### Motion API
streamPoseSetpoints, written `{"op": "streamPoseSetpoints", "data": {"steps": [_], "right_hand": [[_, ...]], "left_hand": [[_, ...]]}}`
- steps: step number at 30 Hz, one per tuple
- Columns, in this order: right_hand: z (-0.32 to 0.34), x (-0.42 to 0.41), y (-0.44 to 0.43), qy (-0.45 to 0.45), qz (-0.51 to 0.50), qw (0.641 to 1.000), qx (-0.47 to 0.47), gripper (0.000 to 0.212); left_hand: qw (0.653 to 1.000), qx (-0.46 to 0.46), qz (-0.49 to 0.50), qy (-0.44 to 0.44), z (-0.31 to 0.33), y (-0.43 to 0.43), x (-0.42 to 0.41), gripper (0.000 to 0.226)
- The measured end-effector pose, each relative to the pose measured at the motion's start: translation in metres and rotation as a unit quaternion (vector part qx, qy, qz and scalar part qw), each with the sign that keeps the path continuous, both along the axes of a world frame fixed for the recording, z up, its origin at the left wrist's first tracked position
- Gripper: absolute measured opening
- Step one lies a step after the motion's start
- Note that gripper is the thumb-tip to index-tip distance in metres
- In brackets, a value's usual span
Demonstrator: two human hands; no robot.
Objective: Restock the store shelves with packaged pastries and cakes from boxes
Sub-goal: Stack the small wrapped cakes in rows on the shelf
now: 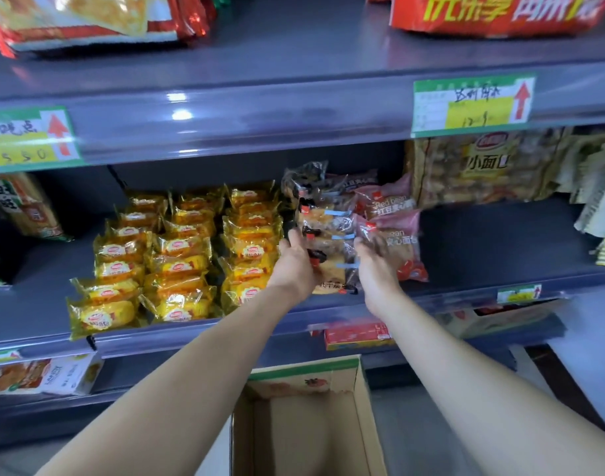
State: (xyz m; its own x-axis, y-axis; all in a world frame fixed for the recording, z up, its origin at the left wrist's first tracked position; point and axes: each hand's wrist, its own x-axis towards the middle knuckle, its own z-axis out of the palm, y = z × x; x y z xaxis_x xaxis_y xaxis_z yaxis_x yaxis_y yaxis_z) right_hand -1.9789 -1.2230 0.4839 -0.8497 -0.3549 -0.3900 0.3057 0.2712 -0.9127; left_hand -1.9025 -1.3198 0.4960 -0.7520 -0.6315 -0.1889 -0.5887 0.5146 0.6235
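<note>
Both hands bracketed a row of clear-wrapped pastries (328,235) on the middle shelf (465,235): the left hand (295,259) flat against its left flank, the right hand (374,259) cupped along its right, neither closed around a pack. Squeezing evenly inward should square the row between the yellow cakes (177,255) and pink buns (393,218). The box (304,417) below looked empty.

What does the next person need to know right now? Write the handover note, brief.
Left hand and right hand: both pressed against the sides of the row of clear-wrapped pastries on the middle shelf, squaring it up.
Done: yellow-wrapped cakes fill the left; pink red-bean packs sit beside the row.
Cardboard box below looks empty.
Left: shelf space to the right is bare.
</note>
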Motion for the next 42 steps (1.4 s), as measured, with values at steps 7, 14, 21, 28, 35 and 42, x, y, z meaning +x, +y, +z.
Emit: {"op": "streamPoseSetpoints", "data": {"steps": [7, 14, 21, 28, 35, 42], "right_hand": [[-0.030, -0.041, -0.009, -0.112, 0.039, 0.992, -0.033, 0.095], [-0.013, -0.052, -0.017, -0.148, 0.079, 0.981, -0.100, 0.055], [-0.024, -0.076, -0.032, -0.136, 0.111, 0.978, -0.113, 0.097], [-0.012, -0.091, -0.050, -0.141, 0.151, 0.970, -0.127, 0.064], [-0.016, -0.109, -0.065, -0.144, 0.166, 0.961, -0.168, 0.062], [-0.032, -0.118, -0.081, -0.139, 0.140, 0.966, -0.170, 0.051]], "left_hand": [[0.994, 0.105, 0.017, 0.021, -0.011, -0.017, -0.014, 0.107], [0.985, 0.157, 0.063, 0.033, -0.035, -0.024, -0.020, 0.134], [0.994, 0.061, 0.080, -0.036, 0.013, -0.045, -0.034, 0.067], [0.955, 0.218, 0.133, 0.151, 0.005, -0.083, -0.075, 0.036], [0.915, 0.305, 0.161, 0.211, -0.004, -0.106, -0.106, 0.036], [0.903, 0.332, 0.188, 0.195, -0.014, -0.121, -0.126, 0.028]]}}
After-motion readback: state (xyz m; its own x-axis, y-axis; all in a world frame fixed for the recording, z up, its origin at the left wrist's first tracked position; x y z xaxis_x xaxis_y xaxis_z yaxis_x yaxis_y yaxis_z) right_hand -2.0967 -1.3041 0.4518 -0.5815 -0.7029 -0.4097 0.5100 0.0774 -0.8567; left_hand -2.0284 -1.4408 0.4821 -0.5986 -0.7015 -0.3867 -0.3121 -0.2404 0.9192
